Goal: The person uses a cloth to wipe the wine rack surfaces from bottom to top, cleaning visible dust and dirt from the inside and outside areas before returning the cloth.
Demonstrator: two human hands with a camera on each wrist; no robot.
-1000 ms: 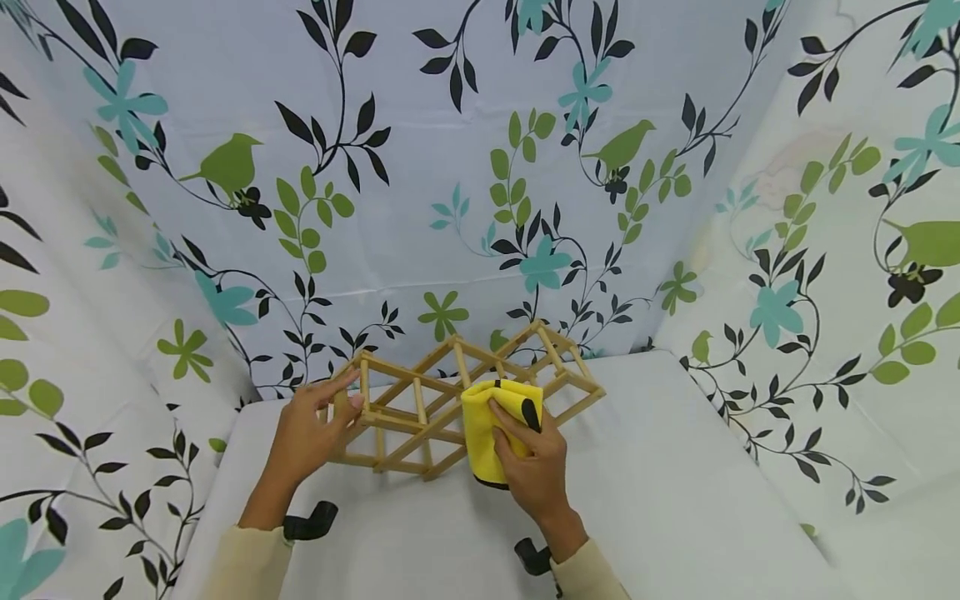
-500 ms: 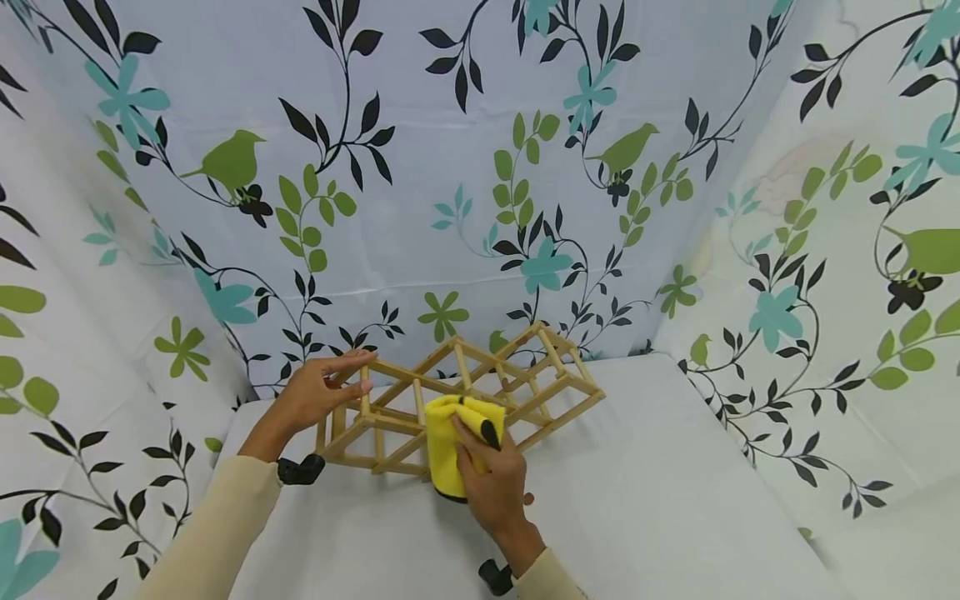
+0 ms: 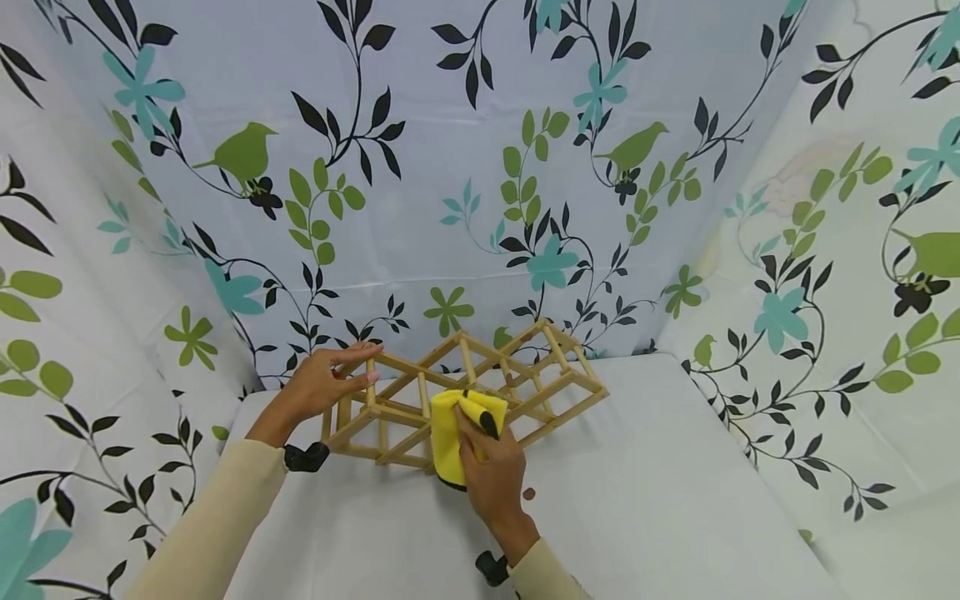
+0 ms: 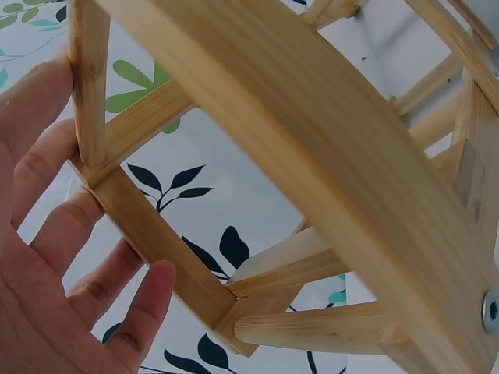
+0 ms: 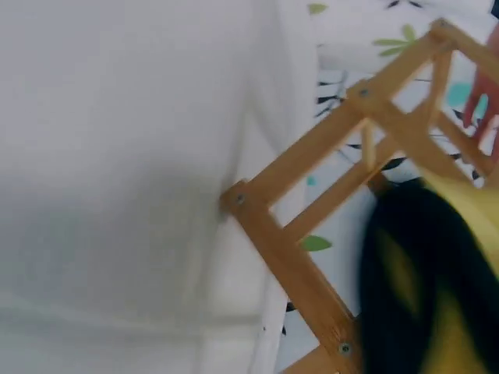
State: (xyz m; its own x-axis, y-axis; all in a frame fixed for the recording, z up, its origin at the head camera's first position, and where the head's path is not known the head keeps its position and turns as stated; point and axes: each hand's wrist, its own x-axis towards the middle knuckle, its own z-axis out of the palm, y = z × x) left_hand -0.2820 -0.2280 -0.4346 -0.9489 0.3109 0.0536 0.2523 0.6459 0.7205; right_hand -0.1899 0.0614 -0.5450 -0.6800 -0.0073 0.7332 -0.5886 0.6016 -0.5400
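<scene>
A pale wooden wine rack (image 3: 558, 386) with a diamond lattice lies across the back of the white table. At its left end my left hand (image 3: 315, 387) holds the frame, thumb in front and fingers reaching over. The left wrist view has those fingers along the outer edge of the rack (image 4: 273, 132). My right hand (image 3: 495, 479) grips a folded yellow cloth (image 3: 446, 433) with black edging. The cloth lies against the rack's front bars, left of centre, and hides part of them. In the right wrist view the cloth (image 5: 456, 335) is blurred.
The white table (image 3: 637, 500) extends in front of the rack. A patterned curtain (image 3: 420, 233) hangs right behind it and along both sides. One small brown spot (image 3: 528, 493) shows beside my right hand. Black wrist cameras (image 3: 307, 457) sit at both wrists.
My right hand has moved the yellow cloth left along the rack's front, from near the middle. My left hand has shifted slightly up at the left end. The rack stays in place.
</scene>
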